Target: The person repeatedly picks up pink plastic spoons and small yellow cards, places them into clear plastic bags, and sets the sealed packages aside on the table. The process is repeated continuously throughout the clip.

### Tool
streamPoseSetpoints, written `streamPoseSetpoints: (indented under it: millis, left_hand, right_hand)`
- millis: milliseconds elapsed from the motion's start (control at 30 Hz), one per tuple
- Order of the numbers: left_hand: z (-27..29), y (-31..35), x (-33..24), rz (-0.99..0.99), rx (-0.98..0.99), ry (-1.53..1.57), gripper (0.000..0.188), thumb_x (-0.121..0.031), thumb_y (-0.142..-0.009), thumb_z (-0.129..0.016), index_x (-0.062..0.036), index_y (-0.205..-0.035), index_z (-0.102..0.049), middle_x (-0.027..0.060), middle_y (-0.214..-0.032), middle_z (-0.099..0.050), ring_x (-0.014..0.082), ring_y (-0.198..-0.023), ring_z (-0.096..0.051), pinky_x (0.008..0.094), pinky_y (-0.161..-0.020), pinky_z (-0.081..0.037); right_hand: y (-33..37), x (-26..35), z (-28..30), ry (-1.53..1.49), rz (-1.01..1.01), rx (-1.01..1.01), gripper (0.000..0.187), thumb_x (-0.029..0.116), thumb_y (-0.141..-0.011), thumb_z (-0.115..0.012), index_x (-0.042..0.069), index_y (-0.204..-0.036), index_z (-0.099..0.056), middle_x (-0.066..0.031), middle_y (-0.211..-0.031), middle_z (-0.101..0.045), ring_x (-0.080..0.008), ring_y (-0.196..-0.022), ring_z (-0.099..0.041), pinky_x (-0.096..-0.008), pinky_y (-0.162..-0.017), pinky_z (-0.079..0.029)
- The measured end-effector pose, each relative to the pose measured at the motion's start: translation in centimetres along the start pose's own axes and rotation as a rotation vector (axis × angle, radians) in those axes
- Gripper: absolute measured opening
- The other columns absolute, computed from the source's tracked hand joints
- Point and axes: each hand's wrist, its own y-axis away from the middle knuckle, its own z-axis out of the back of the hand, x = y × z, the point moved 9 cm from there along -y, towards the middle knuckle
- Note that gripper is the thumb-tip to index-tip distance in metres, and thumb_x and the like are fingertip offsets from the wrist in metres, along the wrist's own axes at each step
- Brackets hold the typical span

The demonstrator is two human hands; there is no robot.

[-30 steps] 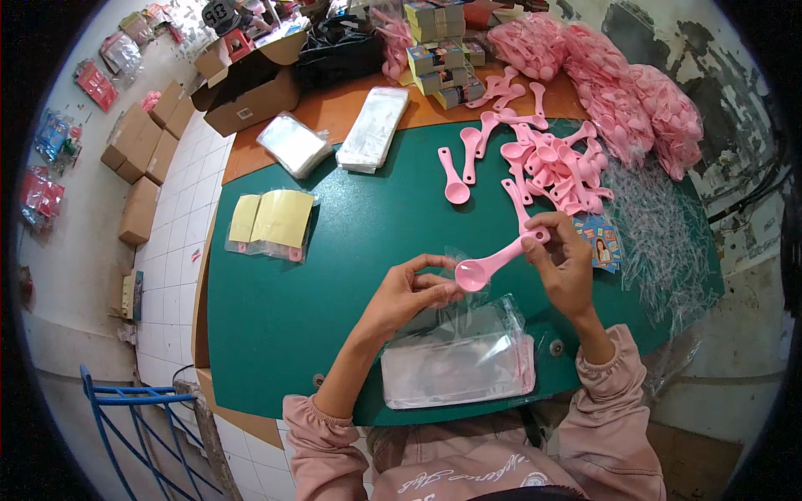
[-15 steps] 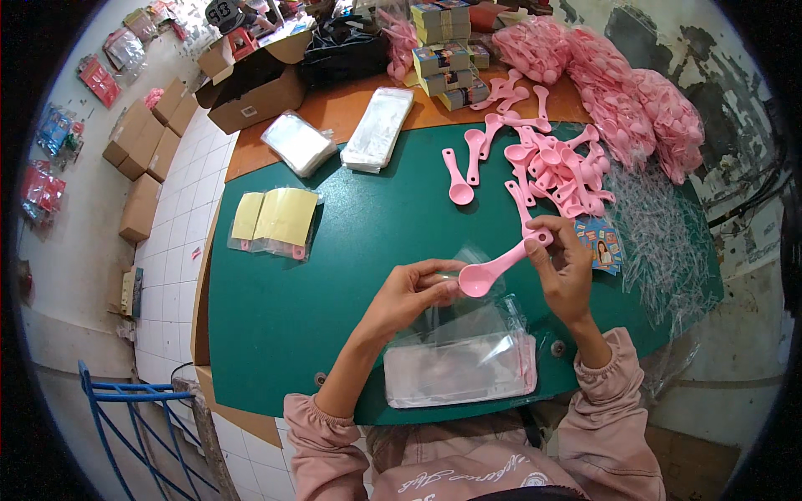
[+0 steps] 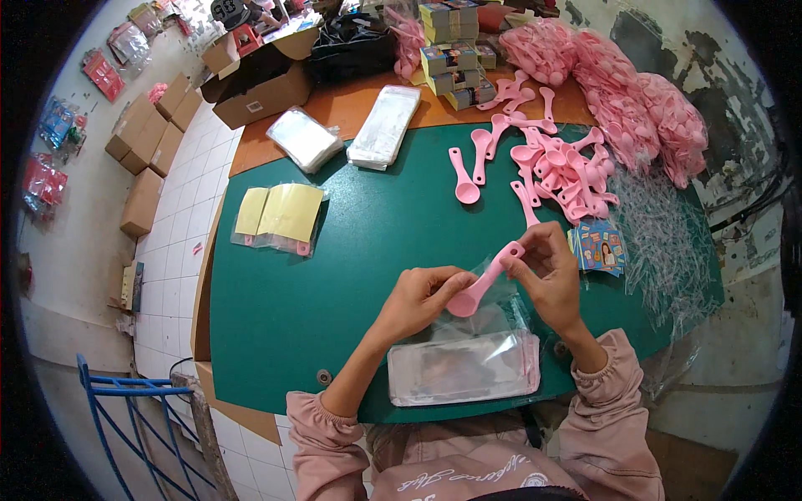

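A pink plastic measuring spoon (image 3: 483, 290) slants over the near part of the table, its bowl down by my left fingers. My right hand (image 3: 553, 280) pinches the holed end of its handle. A thin clear plastic bag (image 3: 503, 290) shows around the spoon; my left hand (image 3: 415, 302) is closed on its edge beside the bowl. Whether the bowl lies inside the bag or against it, I cannot tell. Just below both hands sits a stack of clear bags (image 3: 464, 367). Printed blue cards (image 3: 600, 247) lie beyond my right hand, near a heap of pink spoons (image 3: 568, 171).
Filled bags with yellow cards (image 3: 288, 213) lie at the left on the green table (image 3: 284, 326). Two stacks of clear bags (image 3: 384, 125) stand at the back. Big bags of spoons (image 3: 614, 100), card bundles (image 3: 451, 63) and an open carton (image 3: 259, 96) line the far side.
The spoon has come down and left, and tilts more steeply, its bowl now at the bag by my left hand. My right hand has shifted left with it.
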Motion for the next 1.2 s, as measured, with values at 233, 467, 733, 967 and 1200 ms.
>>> streamPoseSetpoints:
  millis: [233,467,733,967,1200]
  left_hand:
    - [0.9,0.2,-0.9,-0.071,-0.23,0.111,0.022,-0.018,-0.087,-0.051,0.0005,-0.087,-0.062,0.0056,-0.064,-0.059,0.0081,-0.054,-0.05,0.0223,-0.052,-0.041]
    - [2.4,0.8,-0.5,-0.028,-0.283,0.476,0.024,-0.018,-0.093,-0.039,0.0015,-0.088,-0.053,0.0094,-0.075,-0.062,0.015,-0.067,-0.063,0.023,-0.053,-0.049]
    - [1.7,-0.5,-0.5,0.015,-0.148,0.511,0.029,-0.02,-0.094,-0.038,0.0031,-0.098,-0.054,0.012,-0.083,-0.063,0.0164,-0.078,-0.063,0.0252,-0.065,-0.051]
    - [1.3,-0.6,0.1,0.021,-0.09,0.427,0.024,-0.013,-0.091,-0.044,0.0069,-0.092,-0.057,0.0078,-0.082,-0.061,0.0152,-0.081,-0.062,0.0228,-0.067,-0.05]
    - [1.5,-0.5,0.2,0.058,-0.128,0.434,0.027,-0.018,-0.092,-0.044,0.0056,-0.096,-0.056,0.0143,-0.087,-0.064,0.0145,-0.078,-0.062,0.0246,-0.066,-0.05]
  right_hand:
    - [0.3,2.1,-1.8,0.316,0.173,0.195,0.026,0.026,-0.082,-0.059,0.002,-0.091,-0.055,-0.0118,-0.104,-0.055,-0.0175,-0.086,-0.055,-0.0312,-0.075,-0.048]
    - [-0.8,3.7,-0.2,0.63,0.345,0.332,0.042,0.04,-0.079,-0.058,0.004,-0.101,-0.059,-0.0138,-0.111,-0.05,-0.0254,-0.098,-0.05,-0.0358,-0.083,-0.042]
    - [-0.1,-2.9,20.2,1.096,-0.332,-0.219,0.033,0.02,-0.072,-0.062,0.0,-0.098,-0.056,-0.0201,-0.085,-0.059,-0.0326,-0.08,-0.059,-0.0396,-0.07,-0.044]
    - [0.0,4.3,16.6,1.569,0.085,-0.435,0.018,0.014,-0.076,-0.057,0.0,-0.088,-0.059,-0.0188,-0.087,-0.06,-0.0347,-0.079,-0.058,-0.0411,-0.07,-0.044]
    - [-1.6,7.7,14.3,1.449,-0.259,-0.405,0.018,0.014,-0.079,-0.054,0.002,-0.092,-0.059,-0.0164,-0.087,-0.06,-0.0365,-0.078,-0.057,-0.0402,-0.068,-0.045]
